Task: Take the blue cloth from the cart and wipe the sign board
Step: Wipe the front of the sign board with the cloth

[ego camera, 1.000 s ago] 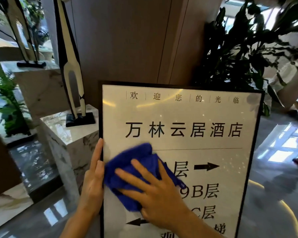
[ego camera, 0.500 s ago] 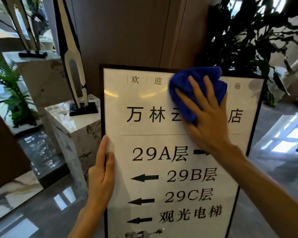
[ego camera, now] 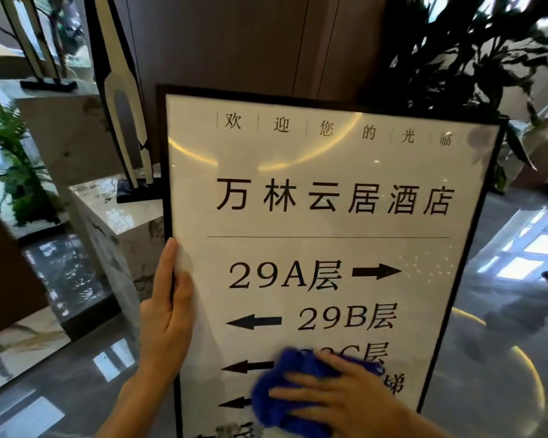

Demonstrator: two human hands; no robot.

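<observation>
A glossy grey floor (ego camera: 487, 358) is spreading across the scene, throwing back window light on the right. A brown panelled wall (ego camera: 234, 42) is rising behind everything. In front of it the sign board (ego camera: 329, 232), a tall white panel in a thin black frame, is standing upright and filling the middle of the view; it is carrying black Chinese lettering, the floor labels 29A and 29B, and arrows pointing right and left. A dark leafy plant (ego camera: 456, 58) is standing behind its upper right corner. To the left, a marble plinth (ego camera: 108, 222) is standing just beside the board, bearing a black-and-white sculpture (ego camera: 124, 105) on a dark base; a second, taller plinth (ego camera: 60, 137) is standing further back with another sculpture on it, and a green fern (ego camera: 16, 172) is showing at the far left.

The left hand (ego camera: 165, 314) is steadying the board at its left edge, its grip grasping the frame with the thumb lying on the white face and the fingers going behind. The right hand (ego camera: 339, 403) is pressing flat, fingers spread and released, on the blue cloth (ego camera: 285, 387). The cloth is lying bunched against the lower part of the board's face, covering part of the third floor label, beside the two lowest arrows.
</observation>
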